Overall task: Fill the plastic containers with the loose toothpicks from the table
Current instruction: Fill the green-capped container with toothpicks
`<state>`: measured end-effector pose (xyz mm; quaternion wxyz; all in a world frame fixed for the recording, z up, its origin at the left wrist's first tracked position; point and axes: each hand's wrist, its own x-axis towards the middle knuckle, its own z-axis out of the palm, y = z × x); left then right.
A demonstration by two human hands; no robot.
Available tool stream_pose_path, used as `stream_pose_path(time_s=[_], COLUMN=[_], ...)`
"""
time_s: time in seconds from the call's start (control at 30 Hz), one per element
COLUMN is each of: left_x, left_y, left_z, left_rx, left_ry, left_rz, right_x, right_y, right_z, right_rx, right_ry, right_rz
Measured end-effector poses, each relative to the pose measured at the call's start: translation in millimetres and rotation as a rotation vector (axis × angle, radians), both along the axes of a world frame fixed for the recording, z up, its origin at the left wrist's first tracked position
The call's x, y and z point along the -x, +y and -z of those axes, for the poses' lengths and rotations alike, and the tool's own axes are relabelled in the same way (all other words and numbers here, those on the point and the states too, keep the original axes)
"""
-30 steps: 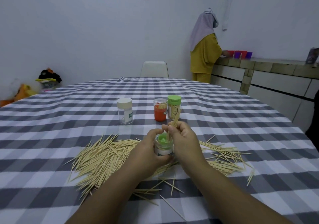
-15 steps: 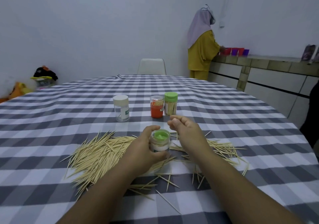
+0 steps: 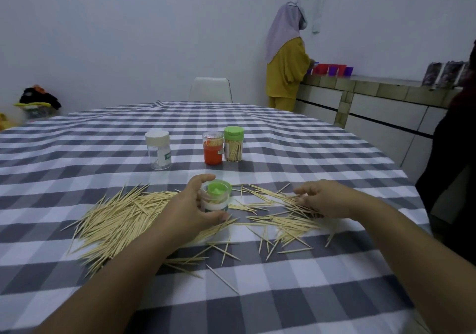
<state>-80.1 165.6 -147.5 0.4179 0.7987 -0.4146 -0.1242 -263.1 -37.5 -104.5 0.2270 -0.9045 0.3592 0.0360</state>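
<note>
Toothpicks (image 3: 280, 220): right hand (image 3: 325, 199) has moved from over the container (image 3: 215, 199), fingers loosely curled on right scatter, regathering for next load. Left hand (image 3: 190, 208) still grips container, table (image 3: 296, 148) centre-near; big pile left.

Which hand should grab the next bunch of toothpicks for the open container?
Probably the right hand: it rests on the loose toothpicks with nothing held, while the left hand grips the open container.

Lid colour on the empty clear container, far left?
White, on the clear plastic container; head view.
</note>
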Motion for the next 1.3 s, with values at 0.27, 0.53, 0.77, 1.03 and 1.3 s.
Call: stream_pose_path(time_s=[0.27, 0.53, 0.77, 1.03, 1.3], left_x=[4.7, 5.6, 5.7, 5.6, 5.5], left_y=[0.1, -0.7, -0.5, -0.2, 0.2], left_z=[-1.2, -2.7, -1.7, -2.9, -3.2], left_rx=[-0.019, -0.006, -0.025, -0.024, -0.027], left_ry=[-0.017, -0.006, -0.016, 0.007, 0.007], left_rz=[-0.005, 0.006, 0.005, 0.013, 0.015], right_x=[0.3, 3.1, -8.1, -25.1, -31.3], right_y=[2.4, 14.3, 13.1, 15.0, 28.8], right_z=[2.1, -6.9, 6.6, 19.4, 25.1], right_rx=[0.002, 0.090, 0.269, 0.437, 0.499], right_ry=[-0.052, 0.251, 0.216, 0.304, 0.241], right_rz=[-0.001, -0.199, -0.147, -0.103, -0.003])
